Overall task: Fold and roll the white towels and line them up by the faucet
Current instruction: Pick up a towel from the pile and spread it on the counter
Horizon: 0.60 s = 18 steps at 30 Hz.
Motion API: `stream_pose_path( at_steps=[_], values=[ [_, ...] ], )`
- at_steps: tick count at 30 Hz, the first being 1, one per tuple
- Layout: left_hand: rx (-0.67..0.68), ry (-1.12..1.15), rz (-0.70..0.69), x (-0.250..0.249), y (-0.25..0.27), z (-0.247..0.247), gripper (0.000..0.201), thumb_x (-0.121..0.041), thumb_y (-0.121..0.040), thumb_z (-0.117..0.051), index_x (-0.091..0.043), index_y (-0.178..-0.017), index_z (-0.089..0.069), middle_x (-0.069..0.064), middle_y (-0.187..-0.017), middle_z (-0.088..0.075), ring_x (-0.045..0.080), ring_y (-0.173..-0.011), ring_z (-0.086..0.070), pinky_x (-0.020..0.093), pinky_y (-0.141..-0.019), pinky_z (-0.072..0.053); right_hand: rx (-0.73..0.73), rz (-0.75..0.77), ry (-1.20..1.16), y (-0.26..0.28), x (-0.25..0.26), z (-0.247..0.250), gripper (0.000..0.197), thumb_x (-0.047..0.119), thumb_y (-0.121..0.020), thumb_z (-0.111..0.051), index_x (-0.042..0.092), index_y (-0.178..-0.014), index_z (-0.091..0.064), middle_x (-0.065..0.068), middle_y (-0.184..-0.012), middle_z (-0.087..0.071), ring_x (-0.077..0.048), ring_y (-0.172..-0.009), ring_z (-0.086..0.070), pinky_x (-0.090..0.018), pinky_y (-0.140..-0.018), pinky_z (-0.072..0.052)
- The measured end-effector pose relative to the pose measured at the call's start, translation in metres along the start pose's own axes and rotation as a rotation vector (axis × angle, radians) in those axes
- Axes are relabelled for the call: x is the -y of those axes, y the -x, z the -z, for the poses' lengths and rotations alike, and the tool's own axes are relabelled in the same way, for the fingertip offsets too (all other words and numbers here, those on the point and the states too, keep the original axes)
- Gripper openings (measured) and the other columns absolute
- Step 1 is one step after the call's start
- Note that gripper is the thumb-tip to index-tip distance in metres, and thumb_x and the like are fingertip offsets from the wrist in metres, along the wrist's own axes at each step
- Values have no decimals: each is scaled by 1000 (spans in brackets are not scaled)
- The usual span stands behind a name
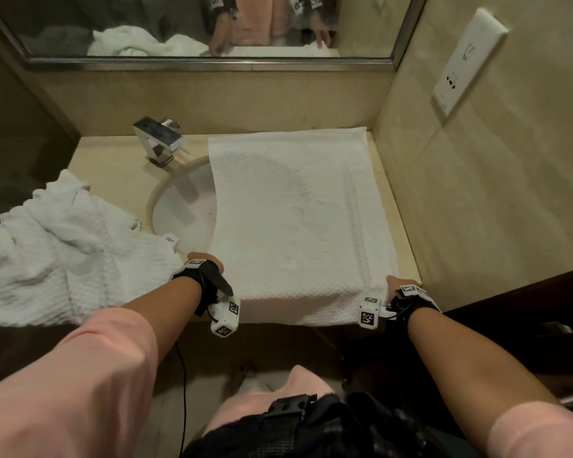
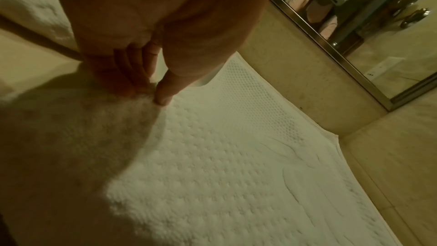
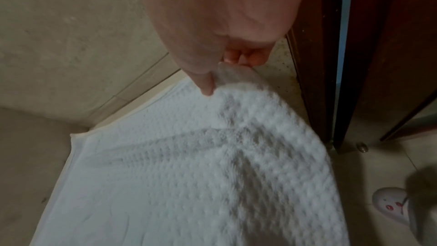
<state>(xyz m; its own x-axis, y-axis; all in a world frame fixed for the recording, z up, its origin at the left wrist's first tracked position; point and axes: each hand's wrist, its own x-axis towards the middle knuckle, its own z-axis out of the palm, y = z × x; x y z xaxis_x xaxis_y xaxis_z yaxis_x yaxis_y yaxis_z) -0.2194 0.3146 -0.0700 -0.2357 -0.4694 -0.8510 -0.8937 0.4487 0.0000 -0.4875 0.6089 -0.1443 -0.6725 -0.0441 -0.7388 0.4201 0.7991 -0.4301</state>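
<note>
Both hands pinched the flat towel's [image 1: 288,209] near corners, left hand [image 1: 201,263] and right hand [image 1: 398,285] level; its length ran away toward the mirror [image 1: 192,24].

Hemmed by wall [image 1: 477,200] on the right, faucet [image 1: 158,140] at back left, crumpled towel [image 1: 63,246] on left; open bench [image 1: 119,166] between faucet and crumpled towel.

We see a white towel [image 1: 298,219] with a waffle weave and plain border, a second white waffle towel [image 1: 63,256] beside it, a beige marbled worktop [image 1: 113,166], a silver chrome faucet [image 1: 158,140], pink sleeves [image 1: 90,375], black wrist straps [image 1: 199,276], and a dark brown door [image 3: 314,81].
</note>
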Motion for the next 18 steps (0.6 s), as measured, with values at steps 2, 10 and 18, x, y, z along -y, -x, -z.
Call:
stream_pose_path(
  at_steps=[2, 10, 18],
  values=[
    [1, 10, -33, 6, -10, -5, 110, -36, -54, -86, -6, -144, -32, 11, -154, -20, 29, -143, -22, 40, -114, -24, -114, 17, 92, -3, 0, -3, 34, 17, -100, -39, 3, -130, -47, -21, -136, -45, -35, -117, -50, -37, -87, -45],
    [27, 124, -86, 16, -13, -5, 131, -33, -48, -88, -5, -151, -13, 14, -158, -12, 30, -143, -23, 43, -113, -28, -187, 55, 356, -10, -1, 0, 40, 16, -99, -34, -3, -133, -45, -22, -139, -43, -39, -126, -45, -53, -105, -37],
    [-29, 16, -12, 28, -69, -13, 134, -45, -37, -91, -6, -148, -27, 16, -154, -24, 31, -140, -29, 45, -112, -32, 67, 57, 606, -2, -3, 4, 32, 21, -83, -68, 12, -61, -47, -12, -80, -52, -25, -80, -55, -30, -67, -50]
  ],
)
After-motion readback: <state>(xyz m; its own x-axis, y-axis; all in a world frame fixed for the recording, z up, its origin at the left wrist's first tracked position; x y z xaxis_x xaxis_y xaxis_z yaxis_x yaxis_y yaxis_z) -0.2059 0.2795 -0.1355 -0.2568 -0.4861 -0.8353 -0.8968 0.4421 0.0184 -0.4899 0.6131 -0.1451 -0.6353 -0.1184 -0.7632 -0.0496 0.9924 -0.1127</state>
